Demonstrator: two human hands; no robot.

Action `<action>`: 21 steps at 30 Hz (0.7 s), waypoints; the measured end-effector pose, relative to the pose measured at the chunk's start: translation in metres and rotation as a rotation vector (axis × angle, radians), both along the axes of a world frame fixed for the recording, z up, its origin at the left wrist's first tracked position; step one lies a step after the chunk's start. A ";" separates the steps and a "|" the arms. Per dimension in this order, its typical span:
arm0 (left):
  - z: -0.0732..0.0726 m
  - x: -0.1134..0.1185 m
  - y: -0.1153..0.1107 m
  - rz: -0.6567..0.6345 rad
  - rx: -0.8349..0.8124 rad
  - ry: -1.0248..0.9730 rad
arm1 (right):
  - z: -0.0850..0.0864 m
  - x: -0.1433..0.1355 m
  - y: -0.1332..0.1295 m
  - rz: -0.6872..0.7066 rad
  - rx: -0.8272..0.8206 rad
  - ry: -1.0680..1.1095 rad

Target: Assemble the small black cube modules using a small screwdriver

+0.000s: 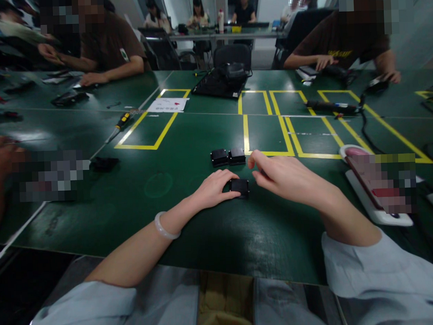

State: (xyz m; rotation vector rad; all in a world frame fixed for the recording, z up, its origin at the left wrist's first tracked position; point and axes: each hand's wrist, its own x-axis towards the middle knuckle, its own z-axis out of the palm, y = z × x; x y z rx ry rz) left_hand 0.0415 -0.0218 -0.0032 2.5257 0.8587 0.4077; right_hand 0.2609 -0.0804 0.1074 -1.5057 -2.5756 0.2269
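Note:
On the green table (190, 230) lies a small black block (239, 186), and my left hand (217, 187) grips its left side between thumb and fingers. Just right of and above that block is my right hand (277, 174), its fingers curled and a gap showing between thumb and index finger. Nothing is seen in it. Two more black blocks, one on the left (219, 157) and one on the right (236, 156), sit side by side beyond my left hand.
A phone (376, 180) rests on a white stand at right. Yellow tape outlines, a screwdriver (123, 120), a paper sheet (168, 105), a black flat panel (217, 84) and a black tool (331, 107) lie farther off. Other people sit opposite; a person's hand (5, 155) is at far left.

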 end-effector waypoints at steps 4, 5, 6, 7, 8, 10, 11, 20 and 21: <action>-0.002 0.000 0.000 -0.008 0.010 -0.007 | -0.001 0.000 0.001 -0.009 0.017 -0.009; -0.002 0.000 0.001 -0.011 0.010 -0.009 | -0.002 0.000 0.002 -0.014 0.020 -0.022; -0.002 0.000 0.000 -0.012 0.008 -0.009 | -0.003 0.000 0.003 -0.019 0.023 -0.035; -0.002 0.000 0.000 -0.011 0.005 -0.008 | -0.004 0.000 0.003 -0.022 0.023 -0.046; -0.002 0.000 0.000 -0.009 0.002 -0.007 | -0.004 0.000 0.003 -0.023 0.024 -0.052; -0.001 0.000 0.000 -0.006 -0.002 -0.004 | -0.004 0.001 0.004 -0.013 0.026 -0.047; -0.001 0.000 0.000 -0.005 -0.001 -0.005 | -0.004 0.001 0.003 -0.005 0.027 -0.039; -0.003 0.000 0.001 -0.011 0.002 -0.015 | -0.003 -0.001 0.000 -0.009 0.014 0.011; -0.003 0.000 0.001 -0.011 0.003 -0.016 | -0.003 -0.001 0.000 -0.016 0.016 0.004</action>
